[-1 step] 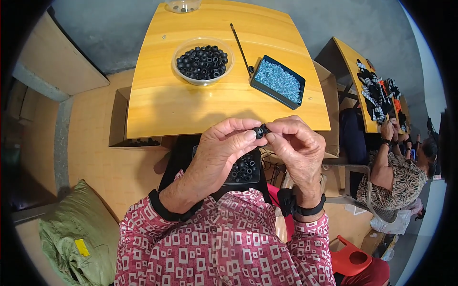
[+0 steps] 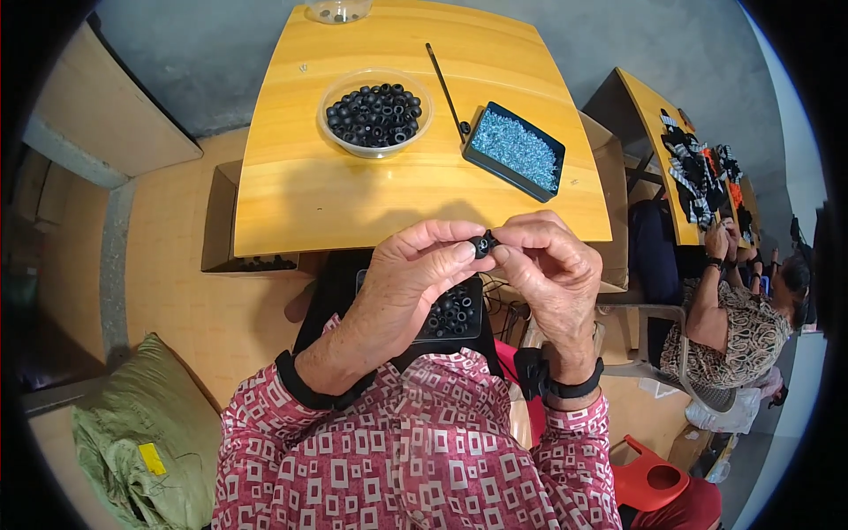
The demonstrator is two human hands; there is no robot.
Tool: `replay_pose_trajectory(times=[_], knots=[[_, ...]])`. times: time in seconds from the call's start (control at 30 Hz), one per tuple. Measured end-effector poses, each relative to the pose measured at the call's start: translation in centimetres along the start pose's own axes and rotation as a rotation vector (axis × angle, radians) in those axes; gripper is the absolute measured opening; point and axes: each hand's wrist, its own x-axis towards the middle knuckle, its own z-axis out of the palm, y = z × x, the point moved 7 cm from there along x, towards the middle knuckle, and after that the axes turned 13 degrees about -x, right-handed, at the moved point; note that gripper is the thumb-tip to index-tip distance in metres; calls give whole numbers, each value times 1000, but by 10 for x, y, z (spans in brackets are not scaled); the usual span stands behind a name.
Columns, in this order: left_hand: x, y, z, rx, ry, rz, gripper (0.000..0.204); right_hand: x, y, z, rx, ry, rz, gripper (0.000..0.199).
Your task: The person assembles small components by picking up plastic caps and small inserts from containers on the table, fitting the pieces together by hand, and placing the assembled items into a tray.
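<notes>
Just off the table's near edge, my left hand (image 2: 408, 278) and my right hand (image 2: 555, 269) meet fingertip to fingertip. The left thumb and index finger pinch a small round black plastic piece (image 2: 480, 246) with a hollow in it. The right thumb and index finger close on a small black part (image 2: 493, 238) against its right side; whether the two are joined I cannot tell. Below my hands, on my lap, a black tray (image 2: 473, 329) of similar hollow black pieces is partly hidden by my left hand.
On the wooden table (image 2: 291, 208) stand a clear bowl (image 2: 375, 152) of black pieces, a black box (image 2: 512, 184) of small shiny silvery bits, and a thin black rod (image 2: 444, 84). A co-worker (image 2: 733, 336) sits at another table to the right. A green sack (image 2: 146, 433) lies left.
</notes>
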Motion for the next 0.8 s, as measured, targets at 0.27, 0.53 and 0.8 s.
replay_pose_trajectory(times=[0.27, 0.53, 0.8], knots=[[2, -5, -1, 12, -26, -73, 21, 8, 8, -1, 212, -84, 126, 10], [5, -3, 1, 16, -32, -63, 21, 12, 25, 0, 197, -178, 178, 16], [4, -6, -5, -4, 11, -72, 19, 9, 27, 2, 254, -139, 225, 15]])
